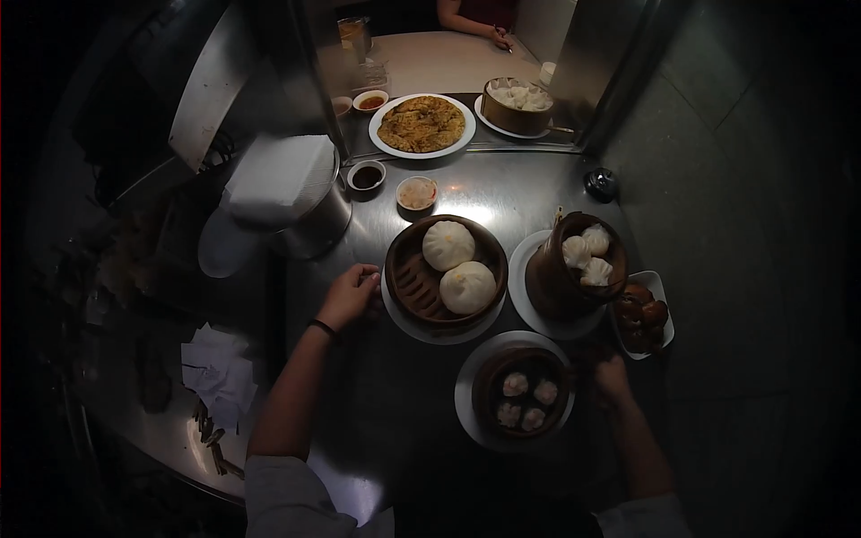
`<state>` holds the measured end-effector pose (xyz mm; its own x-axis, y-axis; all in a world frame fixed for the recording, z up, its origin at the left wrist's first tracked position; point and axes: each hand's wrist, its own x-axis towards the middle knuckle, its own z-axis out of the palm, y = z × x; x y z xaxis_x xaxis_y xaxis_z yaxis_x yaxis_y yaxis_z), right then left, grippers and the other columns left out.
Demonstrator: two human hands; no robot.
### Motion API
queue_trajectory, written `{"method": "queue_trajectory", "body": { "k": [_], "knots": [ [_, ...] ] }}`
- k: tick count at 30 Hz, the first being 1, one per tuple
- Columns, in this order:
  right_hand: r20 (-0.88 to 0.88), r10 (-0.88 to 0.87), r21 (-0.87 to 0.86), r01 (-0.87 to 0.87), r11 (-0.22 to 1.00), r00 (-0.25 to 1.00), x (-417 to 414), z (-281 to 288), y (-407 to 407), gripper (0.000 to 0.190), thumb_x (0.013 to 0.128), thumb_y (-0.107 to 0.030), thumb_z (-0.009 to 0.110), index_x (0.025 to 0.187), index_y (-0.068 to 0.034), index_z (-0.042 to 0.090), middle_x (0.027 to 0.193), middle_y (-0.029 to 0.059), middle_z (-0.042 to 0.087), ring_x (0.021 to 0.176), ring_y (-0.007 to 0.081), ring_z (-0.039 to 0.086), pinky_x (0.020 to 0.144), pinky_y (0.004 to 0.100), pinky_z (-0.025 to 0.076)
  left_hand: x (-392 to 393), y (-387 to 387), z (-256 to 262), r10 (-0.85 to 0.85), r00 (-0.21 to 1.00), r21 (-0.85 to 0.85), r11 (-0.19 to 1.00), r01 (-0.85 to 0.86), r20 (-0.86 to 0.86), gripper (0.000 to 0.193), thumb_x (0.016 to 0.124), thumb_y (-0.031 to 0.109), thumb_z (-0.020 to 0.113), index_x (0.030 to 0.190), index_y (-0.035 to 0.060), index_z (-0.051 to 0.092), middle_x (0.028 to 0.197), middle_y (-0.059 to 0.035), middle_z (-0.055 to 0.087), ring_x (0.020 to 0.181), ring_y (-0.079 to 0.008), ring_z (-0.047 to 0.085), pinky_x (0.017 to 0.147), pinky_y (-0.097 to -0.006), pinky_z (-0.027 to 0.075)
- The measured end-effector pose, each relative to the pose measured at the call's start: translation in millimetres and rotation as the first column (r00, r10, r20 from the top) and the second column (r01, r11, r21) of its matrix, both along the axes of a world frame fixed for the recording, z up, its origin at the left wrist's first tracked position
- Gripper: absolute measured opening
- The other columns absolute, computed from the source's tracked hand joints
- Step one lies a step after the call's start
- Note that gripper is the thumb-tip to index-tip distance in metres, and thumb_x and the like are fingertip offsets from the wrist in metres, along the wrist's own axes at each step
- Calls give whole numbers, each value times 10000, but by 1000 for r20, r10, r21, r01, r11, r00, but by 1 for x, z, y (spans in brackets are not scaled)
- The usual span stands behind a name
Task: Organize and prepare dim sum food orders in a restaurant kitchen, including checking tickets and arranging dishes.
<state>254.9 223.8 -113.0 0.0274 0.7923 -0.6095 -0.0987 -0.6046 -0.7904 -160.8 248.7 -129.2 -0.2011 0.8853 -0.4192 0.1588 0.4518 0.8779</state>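
Note:
My left hand (351,294) is at the left edge of a white plate (410,331); its curled fingertips come right up to the rim, and a firm grip is not plain. On that plate stands a round bamboo steamer (416,290) with two large white steamed buns (464,286). In shadow, my right hand (611,380) is to the right of a second white plate (467,397); its fingers are too dark to read. This plate carries a small steamer (485,407) holding several open-topped dumplings (515,385).
Farther right, a plate (521,269) bears a tilted steamer (548,289) of pleated dumplings, beside a dish (666,323) of glossy brown food. Sauce cups, a call bell (601,184) and napkins (286,168) surround them. Beyond the pass-through ledge, a person's arm (471,25) rests.

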Motion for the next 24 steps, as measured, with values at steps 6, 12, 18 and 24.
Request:
{"method": "queue_trajectory", "body": {
  "k": [6,12,18,24],
  "knots": [
    [-10,-8,100,9,995,1000,-11,-33,58,282,896,-160,461,1150,-36,461,922,132,578,748,226,613,597,347,526,16,-9,-1,-9,990,-30,999,13,144,250,896,146,491,1095,20,408,829,-99,595,619,-180,620,502,-304,541],
    [51,-46,78,42,996,998,-49,-38,152,243,873,-81,427,1089,13,488,923,170,605,788,284,625,670,387,546,18,2,-11,94,979,86,990,-111,179,233,878,85,488,1089,1,434,792,-88,598,615,-167,612,483,-291,535],
    [-51,-98,200,106,974,994,-71,-24,180,269,863,-20,432,1122,53,425,994,224,567,861,298,610,757,396,532,23,39,-23,82,981,95,990,-100,175,252,863,95,509,1090,5,446,804,-104,608,595,-186,614,482,-298,533],
    [39,62,447,-73,892,997,5,51,92,243,886,-57,462,1117,16,441,986,159,600,785,185,638,698,311,537,26,126,-27,66,978,157,987,-35,-197,322,851,330,528,965,32,566,657,-101,611,519,-186,598,460,-308,475]
  ]
}}
